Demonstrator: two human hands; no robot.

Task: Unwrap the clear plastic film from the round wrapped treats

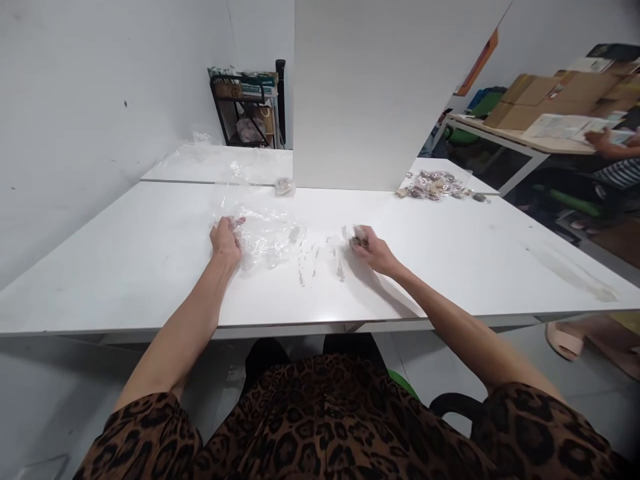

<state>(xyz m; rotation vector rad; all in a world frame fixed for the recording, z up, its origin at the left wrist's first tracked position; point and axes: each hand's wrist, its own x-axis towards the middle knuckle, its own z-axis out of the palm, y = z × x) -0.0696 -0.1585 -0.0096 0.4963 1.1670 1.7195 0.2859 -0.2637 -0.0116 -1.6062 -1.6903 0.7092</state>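
Before the white partition (370, 93), left hand (227, 238) closed on a clear plastic bag (267, 241), the bag spreading from that grip toward the partition's left corner, right hand (371, 248) curled around a small blurred dark item (359, 241), wrapped packets (435, 185) heaped beside the partition's right corner

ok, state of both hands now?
Left hand: closed on clear crinkled plastic.
Right hand: closed on a small dark-and-pale object, too blurred to identify.
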